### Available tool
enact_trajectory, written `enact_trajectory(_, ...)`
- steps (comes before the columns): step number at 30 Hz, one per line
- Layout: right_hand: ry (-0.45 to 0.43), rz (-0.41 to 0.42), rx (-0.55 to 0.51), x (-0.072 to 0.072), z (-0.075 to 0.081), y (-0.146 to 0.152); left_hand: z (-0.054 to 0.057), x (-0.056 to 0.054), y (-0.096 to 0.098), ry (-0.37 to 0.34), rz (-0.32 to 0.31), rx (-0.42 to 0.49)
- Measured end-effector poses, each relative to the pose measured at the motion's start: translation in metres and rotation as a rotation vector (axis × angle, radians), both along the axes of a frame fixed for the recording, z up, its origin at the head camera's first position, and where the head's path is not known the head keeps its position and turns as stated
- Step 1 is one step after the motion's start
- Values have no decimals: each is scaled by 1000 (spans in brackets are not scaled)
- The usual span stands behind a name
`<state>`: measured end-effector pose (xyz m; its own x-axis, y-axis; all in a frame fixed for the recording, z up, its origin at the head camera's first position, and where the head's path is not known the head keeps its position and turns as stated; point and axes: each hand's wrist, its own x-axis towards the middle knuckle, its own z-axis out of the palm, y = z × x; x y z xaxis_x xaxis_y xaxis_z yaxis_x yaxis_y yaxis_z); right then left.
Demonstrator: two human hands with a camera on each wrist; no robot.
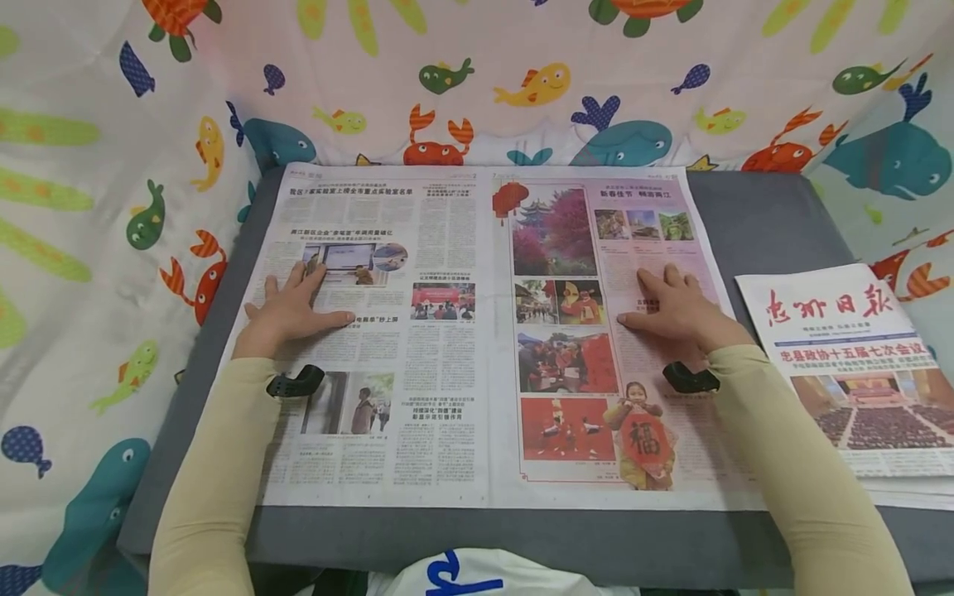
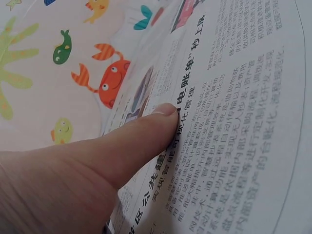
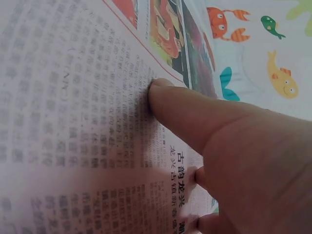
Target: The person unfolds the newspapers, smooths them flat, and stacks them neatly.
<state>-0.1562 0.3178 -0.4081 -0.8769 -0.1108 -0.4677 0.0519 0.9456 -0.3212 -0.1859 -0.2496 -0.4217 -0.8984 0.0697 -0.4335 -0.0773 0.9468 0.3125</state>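
Observation:
An unfolded newspaper (image 1: 447, 348) lies flat across the grey table, its centre fold running down the middle. On its left page rests my left hand (image 1: 294, 313), fingers spread and thumb stretched toward the fold. In the left wrist view the left thumb (image 2: 146, 136) touches the print beside a bold headline. My right hand (image 1: 681, 308) lies spread on the right page, near the coloured photos. The right wrist view shows the right thumb (image 3: 190, 109) on the text, with two fingertips lower down against the paper. Neither hand grips anything.
A folded newspaper (image 1: 857, 372) with a red masthead lies on more paper at the table's right side. The grey table (image 1: 477, 538) shows along the front edge and at the back right. A curtain (image 1: 507, 91) printed with sea animals hangs behind and at both sides.

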Motion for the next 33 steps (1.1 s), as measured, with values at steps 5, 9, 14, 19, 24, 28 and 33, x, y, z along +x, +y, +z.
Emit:
enact_trajectory(5,50,9,17,4,-2,4,-1,0,4,11,3,8)
enact_trajectory(9,158,75,2,12,-5,17,-1,1,6,14,12,20)
enact_trajectory(14,266,21,-39,35,5,54,-1,3,7,26,21,35)
enact_trajectory(19,267,-240,28,71,16,120,1,6,1,52,30,32)
enact_trajectory(24,278,-386,175,114,7,183,2,5,-5,64,26,33)
enact_trajectory(28,292,-459,197,142,-3,214,2,4,-8,72,15,36)
enact_trajectory(33,304,-551,116,155,-9,224,-1,3,-10,67,14,33)
